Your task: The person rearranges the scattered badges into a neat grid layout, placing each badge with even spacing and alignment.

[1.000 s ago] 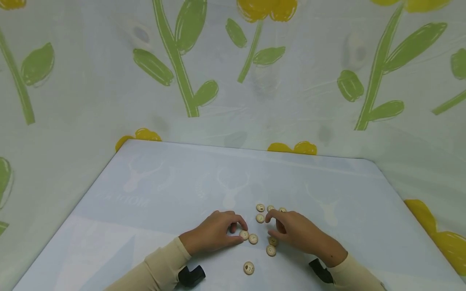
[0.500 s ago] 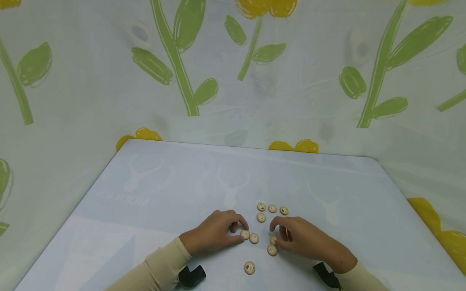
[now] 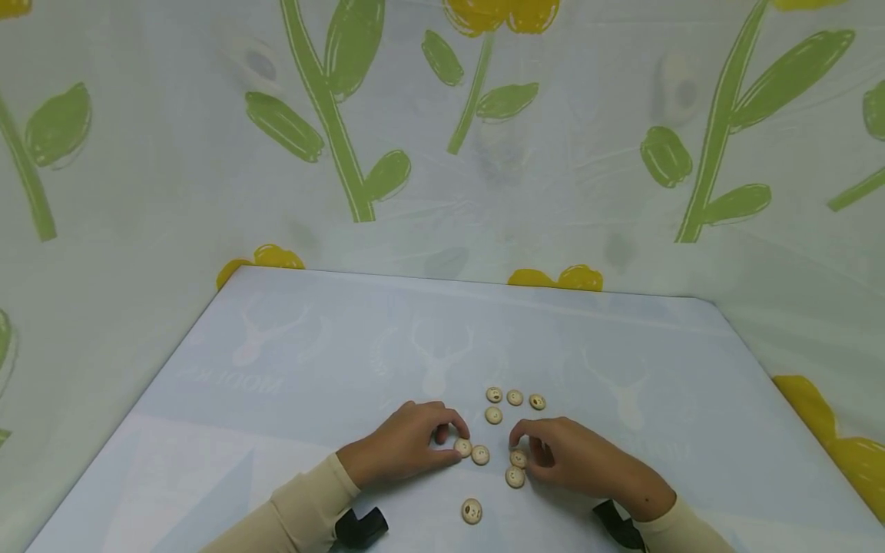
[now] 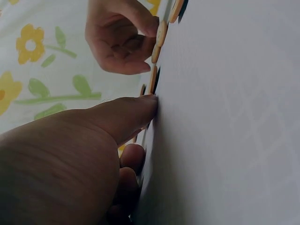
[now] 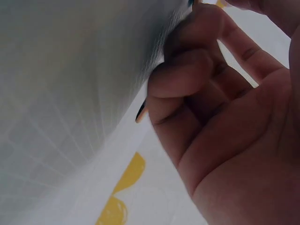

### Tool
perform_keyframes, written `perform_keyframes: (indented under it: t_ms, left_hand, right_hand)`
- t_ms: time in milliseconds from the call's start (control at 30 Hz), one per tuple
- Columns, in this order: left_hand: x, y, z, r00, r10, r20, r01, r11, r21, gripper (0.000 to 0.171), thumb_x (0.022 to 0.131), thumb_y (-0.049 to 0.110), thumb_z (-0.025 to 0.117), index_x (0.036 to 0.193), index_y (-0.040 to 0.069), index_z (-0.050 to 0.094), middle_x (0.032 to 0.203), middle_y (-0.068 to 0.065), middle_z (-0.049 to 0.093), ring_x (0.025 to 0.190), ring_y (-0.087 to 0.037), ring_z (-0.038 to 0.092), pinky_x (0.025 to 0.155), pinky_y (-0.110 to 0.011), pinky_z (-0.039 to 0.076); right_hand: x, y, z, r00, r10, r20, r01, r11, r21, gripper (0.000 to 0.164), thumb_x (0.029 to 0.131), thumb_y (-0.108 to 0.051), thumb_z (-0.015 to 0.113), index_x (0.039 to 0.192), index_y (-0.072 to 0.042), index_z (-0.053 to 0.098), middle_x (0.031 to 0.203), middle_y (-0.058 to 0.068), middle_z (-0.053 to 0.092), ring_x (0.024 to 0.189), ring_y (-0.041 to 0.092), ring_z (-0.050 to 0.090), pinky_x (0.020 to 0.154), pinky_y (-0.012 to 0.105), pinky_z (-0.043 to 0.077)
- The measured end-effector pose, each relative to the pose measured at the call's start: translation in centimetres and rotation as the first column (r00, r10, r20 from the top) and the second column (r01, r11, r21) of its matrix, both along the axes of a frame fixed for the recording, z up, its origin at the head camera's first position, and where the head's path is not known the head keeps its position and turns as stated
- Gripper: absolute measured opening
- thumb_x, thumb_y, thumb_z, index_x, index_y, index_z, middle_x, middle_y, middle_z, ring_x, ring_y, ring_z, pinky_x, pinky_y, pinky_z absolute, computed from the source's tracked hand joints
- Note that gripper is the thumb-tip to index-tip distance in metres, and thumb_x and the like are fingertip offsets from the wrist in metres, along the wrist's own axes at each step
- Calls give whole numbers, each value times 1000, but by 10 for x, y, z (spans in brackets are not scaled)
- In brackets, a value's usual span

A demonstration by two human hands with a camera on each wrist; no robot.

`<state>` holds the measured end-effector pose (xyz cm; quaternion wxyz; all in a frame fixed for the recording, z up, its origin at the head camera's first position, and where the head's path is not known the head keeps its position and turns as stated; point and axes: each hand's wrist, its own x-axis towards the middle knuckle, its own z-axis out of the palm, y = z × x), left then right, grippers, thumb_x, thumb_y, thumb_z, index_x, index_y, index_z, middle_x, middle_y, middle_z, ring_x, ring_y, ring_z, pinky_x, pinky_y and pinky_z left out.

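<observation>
Several round, pale wooden buttons with dark marks lie on the table. My left hand [image 3: 408, 442] pinches one button [image 3: 463, 447] between thumb and index fingertip; a second button [image 3: 480, 455] sits right beside it. My right hand [image 3: 574, 457] has its index finger and thumb curled round another button [image 3: 518, 458], whose right edge the thumb overlaps. Just in front of that one lies a button [image 3: 515, 477], edge to edge with it. In the left wrist view the right hand [image 4: 124, 40] straddles the buttons, and my left thumb [image 4: 136, 110] reaches a button edge [image 4: 153, 79].
Behind the hands, three buttons form a row, its middle one [image 3: 515, 397] between two others, with a further button [image 3: 493, 415] below the left end. Nearest me lies a lone button [image 3: 472, 511]. The pale table [image 3: 332, 346] meets a flower-printed curtain [image 3: 567, 192].
My right hand has drawn back toward me from the rear row, uncovering its buttons, and its fingers have closed in round the nearer button. The left hand keeps its place.
</observation>
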<state>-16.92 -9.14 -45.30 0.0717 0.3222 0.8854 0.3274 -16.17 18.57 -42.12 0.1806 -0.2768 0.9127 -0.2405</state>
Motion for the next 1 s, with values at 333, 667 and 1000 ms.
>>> perform_keyframes:
  t_ms: [333, 667, 1000]
  left_hand:
    - [0, 1, -2, 1000, 2, 9, -2, 1000, 3, 18, 87, 29, 78, 103, 28, 71, 76, 15, 52, 64, 3, 41, 72, -22, 36]
    - [-1, 0, -2, 1000, 7, 13, -7, 1000, 9, 18, 87, 29, 78, 103, 27, 71, 76, 14, 52, 64, 3, 41, 66, -19, 34]
    - [-1, 1, -2, 1000, 8, 19, -8, 1000, 8, 18, 87, 29, 78, 103, 27, 71, 76, 14, 52, 64, 3, 41, 66, -19, 34]
  right_hand:
    - [1, 0, -3, 1000, -1, -2, 1, 1000, 29, 24, 85, -11, 74, 104, -25, 67, 73, -15, 54, 65, 0, 49, 59, 20, 43]
    - [-1, 0, -2, 1000, 7, -4, -7, 1000, 25, 22, 87, -15, 75, 104, -26, 67, 71, -16, 54, 64, -1, 49, 58, 20, 44]
    - [-1, 0, -4, 1000, 12, -10, -12, 1000, 9, 20, 87, -17, 75, 103, -27, 67, 71, -16, 53, 63, -1, 48, 58, 20, 43]
